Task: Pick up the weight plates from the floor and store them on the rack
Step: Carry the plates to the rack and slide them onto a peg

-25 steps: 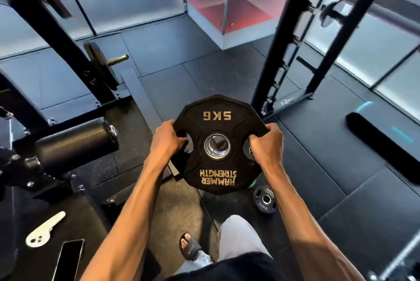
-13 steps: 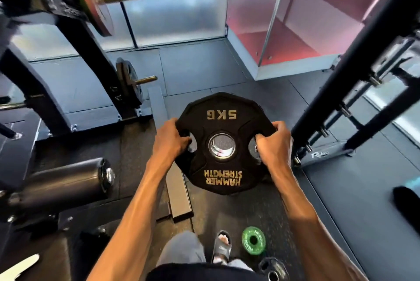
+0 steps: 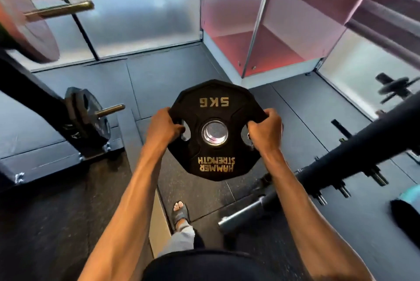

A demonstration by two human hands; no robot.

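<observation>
With fingers of each hand [image 3: 164,126] [image 3: 264,130] curled through its slots, the plate [image 3: 214,130] should be turned upright and its hole lined up with the peg [image 3: 110,110].

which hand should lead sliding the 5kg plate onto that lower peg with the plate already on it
Left, probably. The lower peg sticks out at the person's left, nearer the left hand. Both hands grip the 5KG plate, so the right hand on the far side would mostly support.
</observation>
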